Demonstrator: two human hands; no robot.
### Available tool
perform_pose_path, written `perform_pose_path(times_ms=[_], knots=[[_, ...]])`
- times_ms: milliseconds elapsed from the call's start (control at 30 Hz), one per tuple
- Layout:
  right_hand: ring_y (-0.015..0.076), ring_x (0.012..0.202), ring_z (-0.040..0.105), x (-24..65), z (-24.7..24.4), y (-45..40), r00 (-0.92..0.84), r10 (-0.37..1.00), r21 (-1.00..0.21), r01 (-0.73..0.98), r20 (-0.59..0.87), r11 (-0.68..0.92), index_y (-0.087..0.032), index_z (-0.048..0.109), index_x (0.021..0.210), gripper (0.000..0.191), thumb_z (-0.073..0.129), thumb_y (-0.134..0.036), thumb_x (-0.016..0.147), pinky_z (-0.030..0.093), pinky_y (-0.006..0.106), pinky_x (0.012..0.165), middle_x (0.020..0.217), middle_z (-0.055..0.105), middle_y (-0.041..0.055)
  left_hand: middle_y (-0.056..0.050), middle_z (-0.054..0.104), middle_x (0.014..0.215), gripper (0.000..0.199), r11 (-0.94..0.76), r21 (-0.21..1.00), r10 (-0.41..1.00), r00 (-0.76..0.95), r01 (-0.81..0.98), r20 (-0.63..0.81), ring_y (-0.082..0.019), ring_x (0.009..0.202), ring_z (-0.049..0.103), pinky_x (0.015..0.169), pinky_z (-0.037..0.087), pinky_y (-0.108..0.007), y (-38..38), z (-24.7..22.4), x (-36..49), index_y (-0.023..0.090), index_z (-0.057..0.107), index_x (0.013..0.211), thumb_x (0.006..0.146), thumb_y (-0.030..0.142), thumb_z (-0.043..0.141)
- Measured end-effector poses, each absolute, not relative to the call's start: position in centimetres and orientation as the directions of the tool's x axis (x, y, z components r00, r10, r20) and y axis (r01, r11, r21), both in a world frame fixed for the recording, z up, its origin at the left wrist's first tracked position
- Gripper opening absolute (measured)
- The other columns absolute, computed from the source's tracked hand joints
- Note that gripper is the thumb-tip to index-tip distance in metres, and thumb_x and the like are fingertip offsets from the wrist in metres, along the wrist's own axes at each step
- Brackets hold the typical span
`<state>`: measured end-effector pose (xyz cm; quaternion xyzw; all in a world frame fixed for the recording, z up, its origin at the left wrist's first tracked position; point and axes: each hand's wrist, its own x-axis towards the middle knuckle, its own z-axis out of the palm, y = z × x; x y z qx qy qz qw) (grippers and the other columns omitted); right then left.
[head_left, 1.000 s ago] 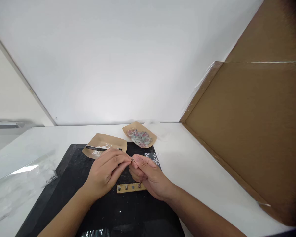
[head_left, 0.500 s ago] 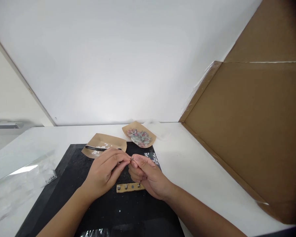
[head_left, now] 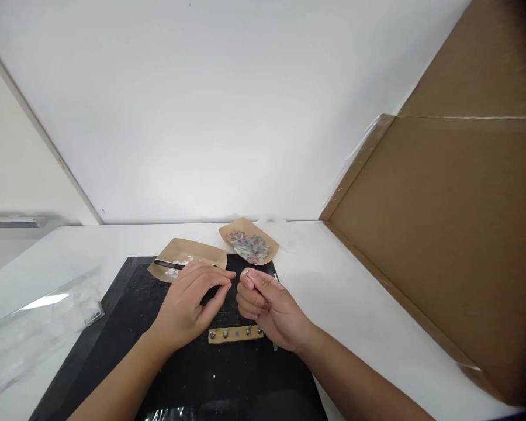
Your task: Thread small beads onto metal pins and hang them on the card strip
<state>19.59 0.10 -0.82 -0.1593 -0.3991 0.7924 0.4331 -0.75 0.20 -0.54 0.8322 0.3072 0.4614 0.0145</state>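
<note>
bit: a tiny shiny bit (head_left: pixel 246 273) is held up in the air above the black mat (head_left: pixel 188 380); its shape is too small to be told.
right grip: by the right grip (head_left: pixel 272 305), the bit is pinched between thumb and finger, with the other fingers curled in.
left grip: the tips of the left grip (head_left: pixel 188 305) are bunched near the bit but apart from it; whether a thing is pinched there cannot be told.
strip: a yellow strip (head_left: pixel 231 337) with a row of small studs (head_left: pixel 248 331) is laid on the mat.
trays: white scraps (head_left: pixel 174 272) are held in the left tray (head_left: pixel 195 244); small packs (head_left: pixel 251 248) are heaped in the right tray (head_left: pixel 228 225).
step: the bit seems to be handled up close, off the desk (head_left: pixel 342 280).
next move: a firm pinch and slow fingers seem to be called for, as the bit could be easily dropped.
change: both grips were joined at the tips before; now they are parted, and the strip's right end is shown.
</note>
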Motion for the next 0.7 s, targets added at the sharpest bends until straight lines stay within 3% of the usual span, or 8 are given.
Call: perform_pose_path(times_ms=[233,500,700], knots=[[0.0100,0.053,0.011,19.68,-0.71,0.01,-0.581,0.809,-0.764,-0.564,0.095,-0.315,-0.020,0.049,0.083,0.035,0.060,-0.045,0.105,0.014,0.028,0.054,0.059,0.022,-0.0103,-0.002,0.081,0.105,0.015,-0.742,0.357,0.558,0.228,0.567,0.798,-0.017,0.099,0.075,0.093,0.059,-0.034,0.74,-0.53,-0.88,0.022,0.072,0.101,0.093,0.009,0.071],[0.0099,0.053,0.011,19.81,-0.62,0.13,-0.584,0.806,-0.765,-0.561,0.095,-0.317,-0.020,0.049,0.083,0.035,0.060,-0.045,0.105,0.014,0.028,0.054,0.059,0.022,-0.0103,-0.001,0.082,0.095,0.010,-0.723,0.355,0.559,0.199,0.593,0.805,-0.018,0.090,0.076,0.088,0.060,-0.034,0.81,-0.77,-1.10,0.022,0.072,0.087,0.094,0.015,0.072],[0.0101,0.053,0.011,19.86,-0.74,0.18,-0.582,0.808,-0.782,-0.542,0.087,-0.307,-0.021,0.049,0.082,0.036,0.061,-0.047,0.104,0.014,0.028,0.054,0.059,0.021,-0.0101,0.001,0.080,0.083,0.013,-0.569,0.543,0.718,0.052,0.618,0.694,-0.015,0.073,0.076,0.060,0.056,-0.023,0.39,-1.20,-1.03,0.021,0.070,0.085,0.094,0.030,0.075]])
